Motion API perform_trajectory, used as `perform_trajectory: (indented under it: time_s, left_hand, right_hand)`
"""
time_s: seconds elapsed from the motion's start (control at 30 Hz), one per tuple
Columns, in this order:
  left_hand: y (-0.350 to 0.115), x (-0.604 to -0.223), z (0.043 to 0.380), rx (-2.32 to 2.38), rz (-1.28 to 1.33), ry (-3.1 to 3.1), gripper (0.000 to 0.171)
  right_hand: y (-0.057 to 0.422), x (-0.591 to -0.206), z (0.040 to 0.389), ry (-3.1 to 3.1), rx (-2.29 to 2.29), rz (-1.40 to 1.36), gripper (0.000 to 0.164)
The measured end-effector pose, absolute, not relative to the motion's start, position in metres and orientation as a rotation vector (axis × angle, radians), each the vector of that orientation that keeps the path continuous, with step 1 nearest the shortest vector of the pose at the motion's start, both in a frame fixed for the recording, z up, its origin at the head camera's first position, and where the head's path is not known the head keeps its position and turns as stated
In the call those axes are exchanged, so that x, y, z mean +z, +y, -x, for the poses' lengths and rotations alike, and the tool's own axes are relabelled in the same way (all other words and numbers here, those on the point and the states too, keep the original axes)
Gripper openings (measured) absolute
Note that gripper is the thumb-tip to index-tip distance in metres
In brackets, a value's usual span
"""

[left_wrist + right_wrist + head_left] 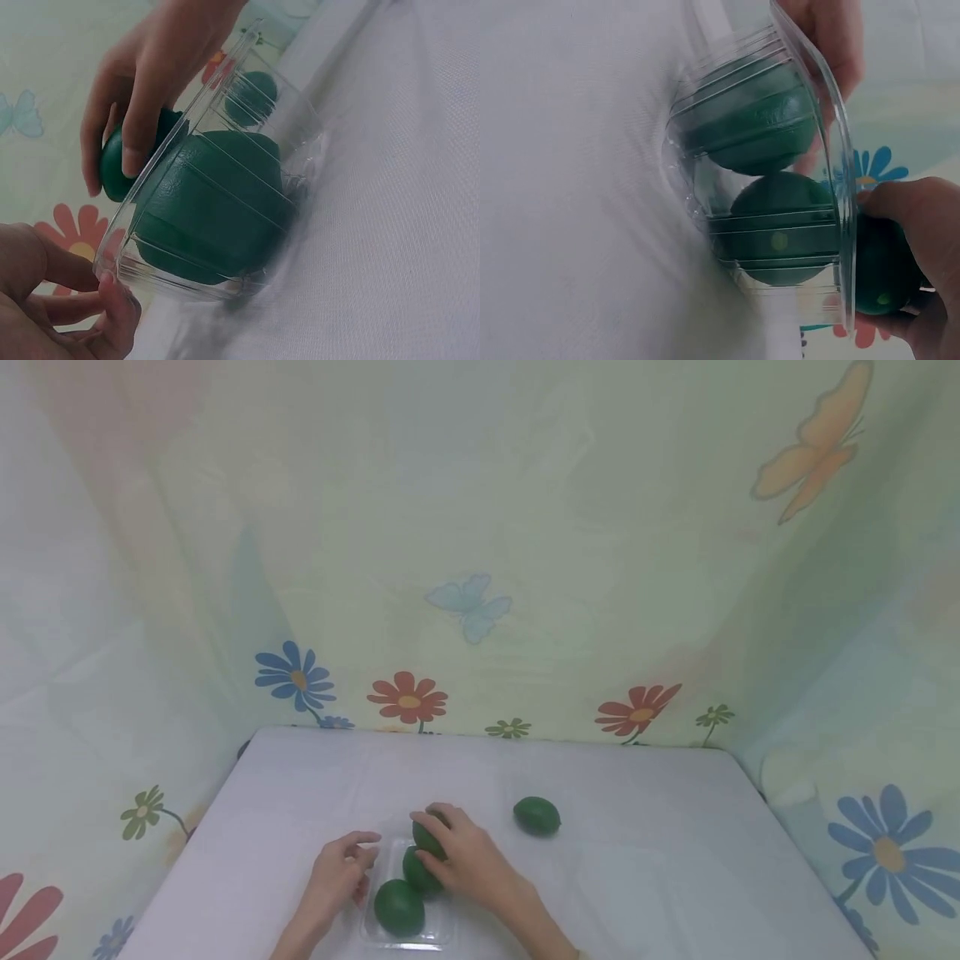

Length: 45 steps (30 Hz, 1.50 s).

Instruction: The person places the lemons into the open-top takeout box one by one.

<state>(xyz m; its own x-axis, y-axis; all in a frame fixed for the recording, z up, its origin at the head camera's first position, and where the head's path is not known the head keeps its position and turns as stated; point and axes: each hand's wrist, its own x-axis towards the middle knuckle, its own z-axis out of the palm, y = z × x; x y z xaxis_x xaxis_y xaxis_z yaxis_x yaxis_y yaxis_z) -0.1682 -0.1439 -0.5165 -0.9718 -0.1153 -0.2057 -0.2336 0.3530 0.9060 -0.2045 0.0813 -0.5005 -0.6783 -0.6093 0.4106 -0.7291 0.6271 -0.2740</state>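
The right hand (pixel 476 860) grips a held lime (pixel 427 837) with curled fingers at the far end of the clear tray (pixel 408 946), while the left hand (pixel 337 872) appears to pinch the tray's rim between thumb and finger. The near lime (pixel 399 907) and the middle lime (pixel 417 870) lie inside the tray, and a loose lime (pixel 537 816) sits on the bench (pixel 660 843), to its right. The held lime looks smooth and round, so a loosened grip could let it roll over the low rim. Set down against the middle lime, it might ride up on it or push it aside. The tray's thin plastic could flex, tip or slide if the left hand lost the rim or the right hand pressed hard on one end. No brand, label or writing can be read; a pale spot (pixel 780 241) on one lime may be a mark or sticker.
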Motion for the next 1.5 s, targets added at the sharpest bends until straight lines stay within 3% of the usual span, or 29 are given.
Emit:
perform_trajectory:
  time_s: [0.97, 1.3, 1.5]
  left_hand:
    - [-0.142, -0.515, 0.165, 1.704, 0.309, 2.515, 0.034]
    - [-0.142, -0.514, 0.164, 1.694, 0.32, 2.519, 0.035]
    - [-0.142, -0.514, 0.164, 1.689, 0.313, 2.523, 0.037]
  right_hand:
    - [0.092, -0.513, 0.205, -2.474, 0.492, -1.03, 0.058]
    - [0.12, -0.501, 0.201, -2.713, 0.53, -0.861, 0.059]
    - [0.157, -0.502, 0.217, -2.737, 0.464, -0.709, 0.057]
